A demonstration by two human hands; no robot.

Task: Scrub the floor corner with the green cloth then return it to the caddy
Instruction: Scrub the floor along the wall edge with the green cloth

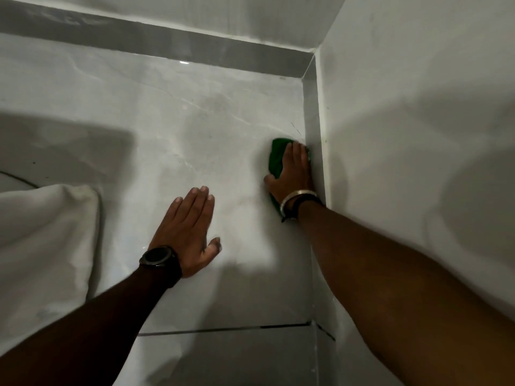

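Note:
The green cloth lies flat on the grey tiled floor, right against the skirting of the right wall. My right hand presses down on it, fingers spread over the top, so most of the cloth is covered. My left hand rests flat and open on the floor to the left and nearer to me, holding nothing. The floor corner where the two walls meet is farther ahead of the cloth. No caddy is in view.
A white wall runs along the right, another wall across the back with a grey skirting. White bedding or fabric hangs at the left. A tile joint crosses the floor near me.

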